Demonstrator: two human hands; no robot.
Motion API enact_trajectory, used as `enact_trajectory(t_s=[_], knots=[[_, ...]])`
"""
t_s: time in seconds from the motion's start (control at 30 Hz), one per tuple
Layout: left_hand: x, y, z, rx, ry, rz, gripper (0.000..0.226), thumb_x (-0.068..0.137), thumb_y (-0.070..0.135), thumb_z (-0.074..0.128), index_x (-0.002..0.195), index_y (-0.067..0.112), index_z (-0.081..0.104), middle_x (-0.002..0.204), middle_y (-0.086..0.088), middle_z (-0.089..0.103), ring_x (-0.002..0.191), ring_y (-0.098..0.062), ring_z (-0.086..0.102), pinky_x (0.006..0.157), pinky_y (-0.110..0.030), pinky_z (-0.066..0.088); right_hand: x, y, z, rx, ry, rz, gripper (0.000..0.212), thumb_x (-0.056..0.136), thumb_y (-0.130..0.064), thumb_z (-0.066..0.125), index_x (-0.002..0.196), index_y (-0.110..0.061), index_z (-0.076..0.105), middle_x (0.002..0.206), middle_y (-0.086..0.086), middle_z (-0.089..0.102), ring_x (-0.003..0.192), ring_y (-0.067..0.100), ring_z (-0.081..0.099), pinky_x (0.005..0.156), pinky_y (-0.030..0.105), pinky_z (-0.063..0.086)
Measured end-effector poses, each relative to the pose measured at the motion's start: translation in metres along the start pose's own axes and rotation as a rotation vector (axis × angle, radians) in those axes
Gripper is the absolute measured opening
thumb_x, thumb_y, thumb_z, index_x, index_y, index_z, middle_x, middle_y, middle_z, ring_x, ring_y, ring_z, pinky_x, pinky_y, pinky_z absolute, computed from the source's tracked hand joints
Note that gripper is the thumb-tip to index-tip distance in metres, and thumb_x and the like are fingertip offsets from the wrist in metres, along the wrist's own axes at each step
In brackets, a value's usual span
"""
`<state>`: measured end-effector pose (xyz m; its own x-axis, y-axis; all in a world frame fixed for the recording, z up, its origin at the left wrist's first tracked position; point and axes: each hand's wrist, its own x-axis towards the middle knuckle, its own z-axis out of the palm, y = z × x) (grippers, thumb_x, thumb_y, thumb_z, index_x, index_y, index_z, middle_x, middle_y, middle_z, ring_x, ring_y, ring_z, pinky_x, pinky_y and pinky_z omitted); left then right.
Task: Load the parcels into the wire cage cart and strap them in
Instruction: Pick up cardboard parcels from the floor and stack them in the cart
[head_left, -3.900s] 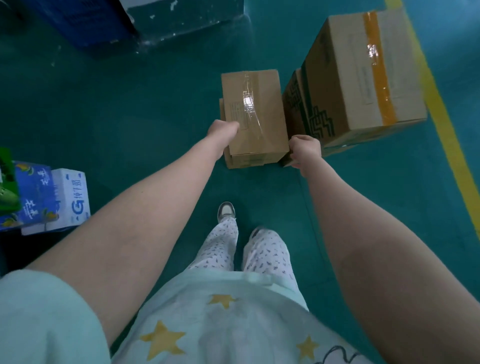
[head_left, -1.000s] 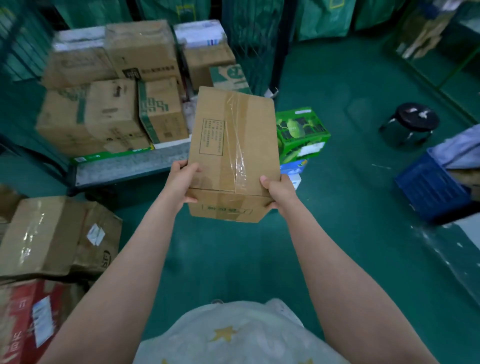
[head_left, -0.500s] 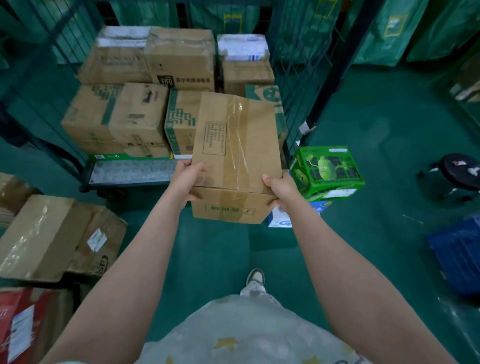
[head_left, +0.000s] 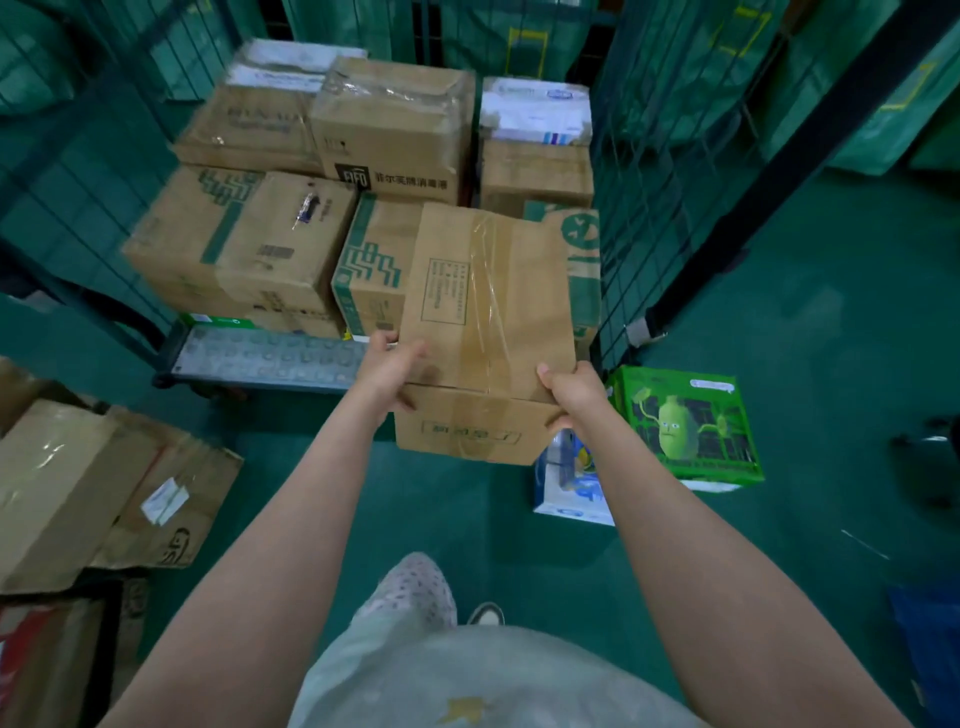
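Taped cardboard parcel: held off the floor between both hands. The near-left corner is gripped by the left hand, and the near-right corner is clamped by the right hand. It is held before the open near side of the wire cage cart, in front of the stacked parcels. Green carton: set on the floor to the right.

The box I hold is matt brown cardboard, with 1 strip of glossy clear tape down its top. The wire cage cart is dark metal mesh; its deck looks grey and studded. The green carton is shiny printed card.
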<state>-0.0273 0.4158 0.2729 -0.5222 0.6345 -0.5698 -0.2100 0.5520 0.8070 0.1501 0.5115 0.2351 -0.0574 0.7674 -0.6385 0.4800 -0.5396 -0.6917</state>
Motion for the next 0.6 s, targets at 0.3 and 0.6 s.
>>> enact_trajectory(t_s=[0.3,0.6], knots=[[0.109,0.049,-0.005,0.041,0.009,-0.025,0.046,0.091,0.021,0.054,0.133,0.013,0.037,0.116,-0.003,0.046,0.100,-0.024,0.045,0.074,-0.043,0.052,0.082,-0.071,0.036,0.007,-0.017,0.052,0.048,0.094,-0.026,0.055,0.135,-0.009,0.038,0.135,0.011,0.048,0.116,0.035,0.052,0.083,0.049,0.054],[0.226,0.105,-0.007,0.094,-0.090,-0.097,0.056,0.092,0.024,0.053,0.141,0.017,0.027,0.118,-0.002,0.040,0.104,-0.022,0.042,0.085,-0.043,0.048,0.166,-0.136,0.074,0.049,0.046,0.110,0.051,0.093,-0.026,0.058,0.136,-0.010,0.037,0.137,0.011,0.049,0.104,0.037,0.058,0.083,0.052,0.054]])
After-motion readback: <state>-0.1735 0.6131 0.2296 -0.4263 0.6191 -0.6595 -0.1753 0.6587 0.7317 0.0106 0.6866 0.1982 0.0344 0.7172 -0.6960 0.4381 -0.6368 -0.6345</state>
